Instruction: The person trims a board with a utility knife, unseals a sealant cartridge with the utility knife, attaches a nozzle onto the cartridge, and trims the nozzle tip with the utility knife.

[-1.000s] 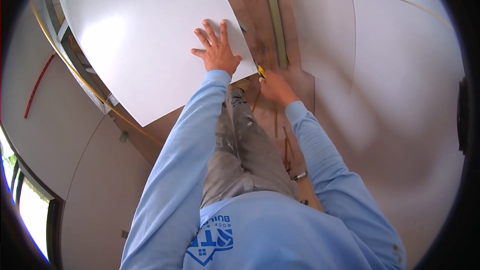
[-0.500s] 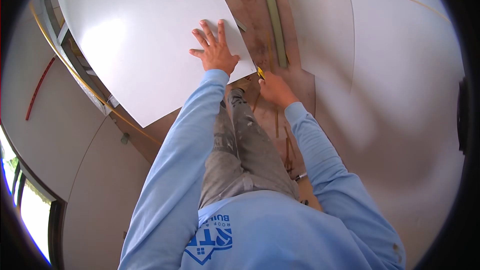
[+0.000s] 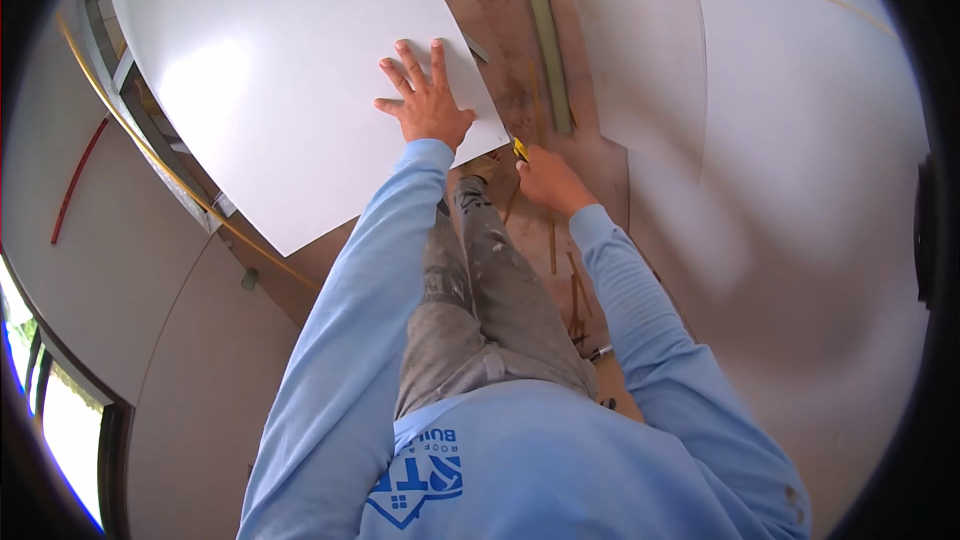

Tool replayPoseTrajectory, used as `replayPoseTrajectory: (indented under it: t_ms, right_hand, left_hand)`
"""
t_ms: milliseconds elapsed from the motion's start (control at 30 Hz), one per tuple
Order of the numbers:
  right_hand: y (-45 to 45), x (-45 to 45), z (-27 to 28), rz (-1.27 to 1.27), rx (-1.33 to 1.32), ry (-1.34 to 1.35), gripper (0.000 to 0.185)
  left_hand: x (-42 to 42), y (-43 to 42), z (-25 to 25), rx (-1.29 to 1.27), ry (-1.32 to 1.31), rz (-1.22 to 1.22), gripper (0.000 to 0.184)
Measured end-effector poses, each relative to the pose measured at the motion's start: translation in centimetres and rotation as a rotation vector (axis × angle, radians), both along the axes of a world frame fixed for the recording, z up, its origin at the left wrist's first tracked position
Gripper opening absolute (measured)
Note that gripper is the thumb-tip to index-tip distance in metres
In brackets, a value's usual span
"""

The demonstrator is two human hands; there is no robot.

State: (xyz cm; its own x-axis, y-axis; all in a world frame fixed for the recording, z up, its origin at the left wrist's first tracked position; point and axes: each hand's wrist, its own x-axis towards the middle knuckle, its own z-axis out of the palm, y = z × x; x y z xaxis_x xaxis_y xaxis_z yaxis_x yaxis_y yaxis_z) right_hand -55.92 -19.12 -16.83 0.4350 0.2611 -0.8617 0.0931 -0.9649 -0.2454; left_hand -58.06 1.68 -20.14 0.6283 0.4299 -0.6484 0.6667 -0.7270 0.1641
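Note:
A large white board (image 3: 270, 80) fills the upper left, its near corner by my feet. My left hand (image 3: 428, 105) lies flat on it with the fingers spread, close to its right edge. Just off that near right corner, my right hand (image 3: 552, 180) is closed around a yellow utility knife (image 3: 520, 149). The knife's front end points up toward the board's corner; whether the blade touches the board I cannot tell. Most of the knife's handle is hidden in my fist.
A long green strip (image 3: 545, 35) lies on the brown floor (image 3: 500, 0) right of the board. Pale wall panels (image 3: 800, 70) stand at the right. On the left are a metal frame (image 3: 125, 70), a yellow hose-like line (image 3: 150, 150), a red strip (image 3: 78, 180) and a window (image 3: 70, 430).
Almost nothing differs. The whole view has shifted very slightly; my left hand stays flat on the board and my right hand keeps the knife by the corner.

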Motion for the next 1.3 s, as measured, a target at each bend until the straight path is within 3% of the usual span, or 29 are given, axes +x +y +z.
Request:
replayPoseTrajectory:
  t_ms: [1300]
  right_hand:
    - [0.0, -0.6, 0.2, 0.005, -0.111, 0.056, 0.033]
  left_hand:
    - [0.1, 0.2, -0.1, 0.013, 0.029, -0.028, 0.130]
